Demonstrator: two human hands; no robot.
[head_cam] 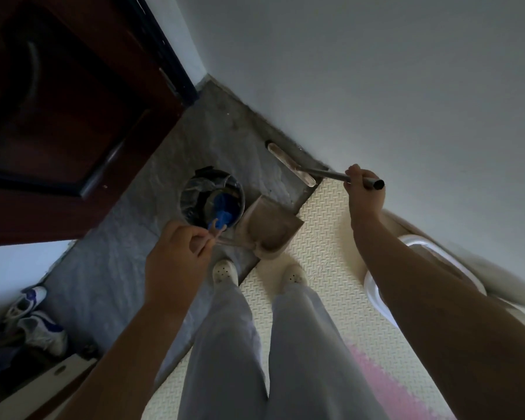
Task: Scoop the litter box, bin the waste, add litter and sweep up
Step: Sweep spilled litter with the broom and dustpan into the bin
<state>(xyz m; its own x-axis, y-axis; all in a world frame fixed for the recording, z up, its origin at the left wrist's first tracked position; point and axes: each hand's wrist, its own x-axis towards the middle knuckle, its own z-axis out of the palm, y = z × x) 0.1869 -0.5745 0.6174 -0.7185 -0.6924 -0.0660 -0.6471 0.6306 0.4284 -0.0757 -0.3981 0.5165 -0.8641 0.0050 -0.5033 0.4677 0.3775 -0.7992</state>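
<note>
My right hand (365,194) grips the top of a grey broom handle (331,174). The flat broom head (290,163) rests on the grey floor along the wall. My left hand (176,256) holds the thin handle of a beige dustpan (270,230), which stands on the floor at the mat's edge in front of my feet. Beside the dustpan, to its left, is a round bin (212,199) lined with a dark bag; a blue scoop (222,212) lies inside it. Part of a white litter box rim (376,295) shows behind my right forearm.
A dark red door (58,116) stands at the left, close to the bin. White and blue sneakers (35,319) lie at the lower left. A cream textured mat (331,253) with a pink patch covers the floor under my feet. The white wall runs along the right.
</note>
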